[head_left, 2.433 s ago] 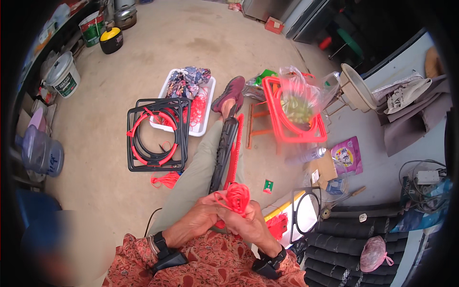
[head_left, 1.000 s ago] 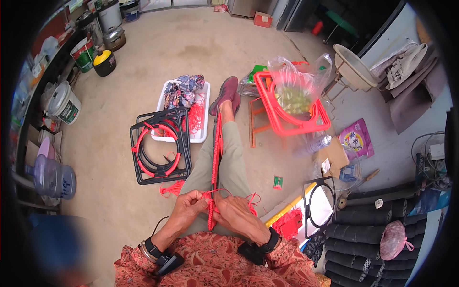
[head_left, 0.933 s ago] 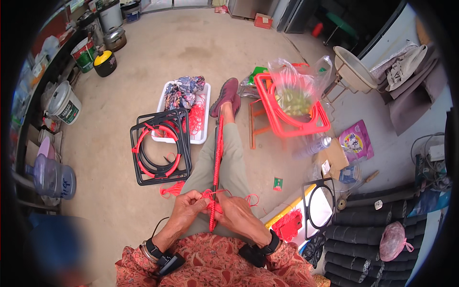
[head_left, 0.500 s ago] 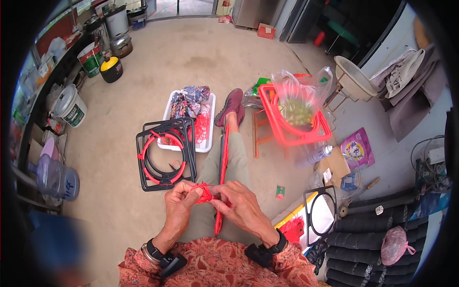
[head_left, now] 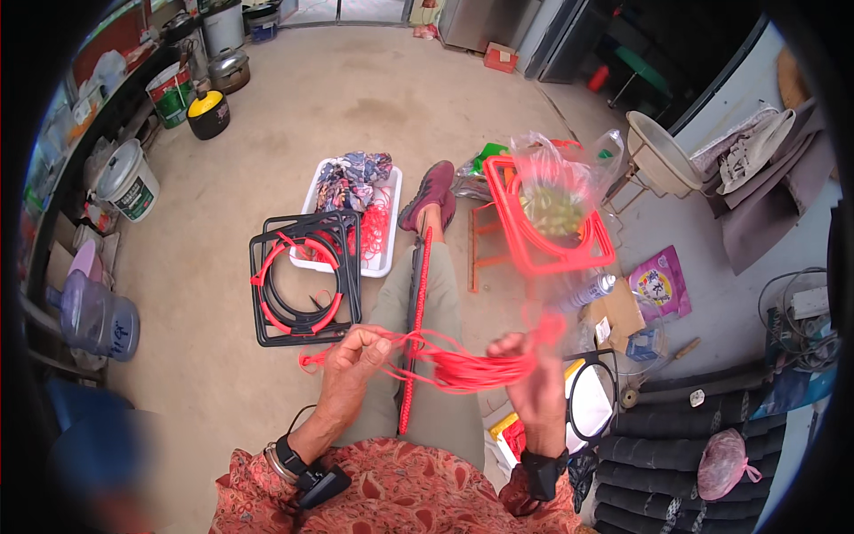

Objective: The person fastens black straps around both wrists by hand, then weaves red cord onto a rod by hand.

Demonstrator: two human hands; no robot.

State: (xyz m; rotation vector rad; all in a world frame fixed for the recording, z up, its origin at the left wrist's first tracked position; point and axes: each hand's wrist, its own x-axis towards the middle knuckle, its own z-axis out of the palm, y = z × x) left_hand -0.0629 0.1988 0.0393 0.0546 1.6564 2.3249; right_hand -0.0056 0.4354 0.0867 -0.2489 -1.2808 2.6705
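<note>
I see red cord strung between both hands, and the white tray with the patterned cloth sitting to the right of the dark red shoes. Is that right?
Not quite: the white tray with the patterned cloth sits to the left of the dark red shoes, as the head view shows. The red cord is indeed strung between the left hand and the right hand.

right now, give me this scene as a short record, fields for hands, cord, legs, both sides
left hand: pinching red cord
right hand: blurred, cord strands at its fingers
cord: loose strands stretched between the hands
legs: red strip lying lengthwise over them
left side: black frames overlapping white tray
in tray: patterned cloth, red strands
right side: red frames, clear bag on top
</note>
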